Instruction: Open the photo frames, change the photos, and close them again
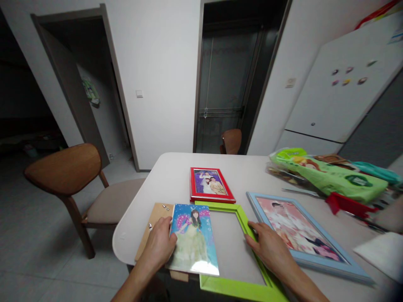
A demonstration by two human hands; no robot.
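My left hand (160,242) is closed on the left edge of a glossy photo print (193,243) of a figure in a pale gown. Under the print's left side lies a brown backing board (147,233) with small metal clips. The print's right side overlaps a green picture frame (242,289) that has no picture in it. On that frame's right bar rests my right hand (267,241), thumb and fingers apart. A blue picture frame (333,262) with a photo lies to its right. Behind the green frame is a red picture frame (212,197) holding a photo.
On the white table (170,176), a green packet (340,176) and other items are heaped at the right, with a red object (346,204) and a white sheet (382,253) nearer. A wooden chair (69,172) stands left; a white fridge (340,84) is at back right.
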